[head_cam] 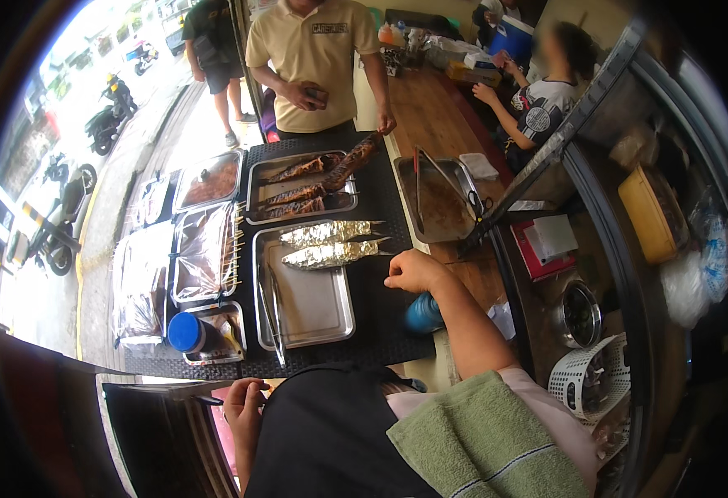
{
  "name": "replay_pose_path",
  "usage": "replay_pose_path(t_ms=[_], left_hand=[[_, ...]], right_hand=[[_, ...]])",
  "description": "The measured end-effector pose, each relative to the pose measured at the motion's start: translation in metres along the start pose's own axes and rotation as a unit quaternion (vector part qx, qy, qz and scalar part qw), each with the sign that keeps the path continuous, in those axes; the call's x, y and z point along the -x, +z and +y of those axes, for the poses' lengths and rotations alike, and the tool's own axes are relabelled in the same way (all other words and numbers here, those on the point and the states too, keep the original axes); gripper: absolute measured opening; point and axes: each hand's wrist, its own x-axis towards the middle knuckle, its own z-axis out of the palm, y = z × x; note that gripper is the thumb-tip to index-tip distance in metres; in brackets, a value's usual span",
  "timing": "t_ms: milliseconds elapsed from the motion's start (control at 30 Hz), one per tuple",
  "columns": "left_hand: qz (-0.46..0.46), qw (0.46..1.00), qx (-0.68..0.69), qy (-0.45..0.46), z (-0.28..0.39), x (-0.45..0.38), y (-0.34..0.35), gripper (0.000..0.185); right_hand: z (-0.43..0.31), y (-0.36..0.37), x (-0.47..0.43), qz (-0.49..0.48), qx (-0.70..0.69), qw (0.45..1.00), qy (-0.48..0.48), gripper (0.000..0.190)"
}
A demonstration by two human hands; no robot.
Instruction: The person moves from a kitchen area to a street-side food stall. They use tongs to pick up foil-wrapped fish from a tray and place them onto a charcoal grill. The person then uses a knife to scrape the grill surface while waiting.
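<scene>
My right hand point(418, 271), with fingers curled in and nothing visible in them, hovers just right of the tails of two foil-wrapped fish point(332, 254). These lie across the far end of a steel tray point(314, 311), where metal tongs point(272, 311) rest along the left side. Under my right forearm is a blue rounded container point(425, 312), partly hidden. My left hand point(245, 401) is low by my black apron point(320, 429), fingers bent. A thin dark object point(208, 400) shows beside it; whether I hold it is unclear.
Across the table, a person in a beige shirt point(314, 56) grips a grilled fish point(360, 155) above a tray of grilled fish point(298, 193). Plastic-covered trays of skewers point(205, 249) and a blue-lidded jar point(186, 333) stand left. Another tray with tongs point(438, 211) sits right.
</scene>
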Motion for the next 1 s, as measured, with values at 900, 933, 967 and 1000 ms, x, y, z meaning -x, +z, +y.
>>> replay_pose_path(t_ms=[900,933,967,1000], left_hand=[[-0.007,0.882,-0.453,-0.131,-0.141,-0.092,0.035,0.024],[0.011,0.876,-0.459,-0.147,-0.141,-0.095,0.033,0.024],[0.003,0.868,-0.470,-0.162,-0.138,-0.099,0.031,0.027],[-0.014,0.872,-0.455,-0.178,-0.136,-0.102,0.033,0.031]], right_hand=[[-0.141,0.084,-0.185,-0.237,0.019,0.963,-0.127,0.052],[-0.143,0.092,-0.187,-0.278,-0.006,0.959,-0.052,0.052],[-0.146,0.101,-0.191,-0.315,-0.030,0.948,0.021,0.052],[-0.146,0.113,-0.191,-0.322,-0.077,0.942,0.057,0.055]])
